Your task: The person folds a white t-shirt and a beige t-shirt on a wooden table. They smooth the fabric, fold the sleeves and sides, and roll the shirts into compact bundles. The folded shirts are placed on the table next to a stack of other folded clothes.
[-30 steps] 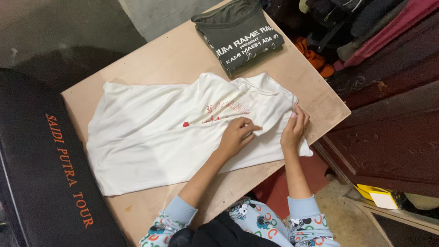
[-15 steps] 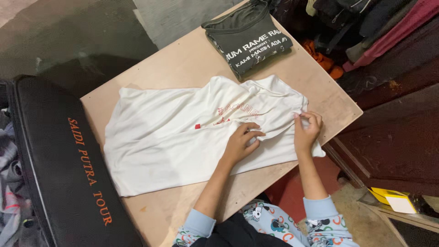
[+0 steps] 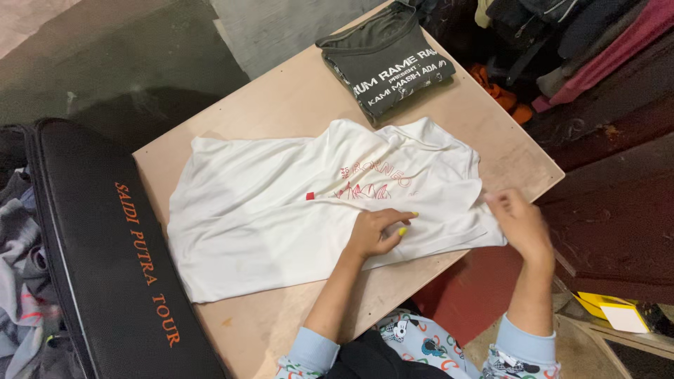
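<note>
White shirt (image 3: pixel 281 210) under flat left hand (image 3: pixel 375 231), right hand (image 3: pixel 519 221) blurred, grip unclear

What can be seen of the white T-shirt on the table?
The white T-shirt lies spread and rumpled on the light wooden table, soft thin fabric, with a red print near its chest. Its right edge overhangs the table. The left hand presses flat on it; the right hand touches its right edge, blurred.

White t-shirt (image 3: pixel 281 210) with red print – folded dark grey shirt (image 3: pixel 386 60), white lettering – black case (image 3: pixel 91 253), orange lettering.
</note>
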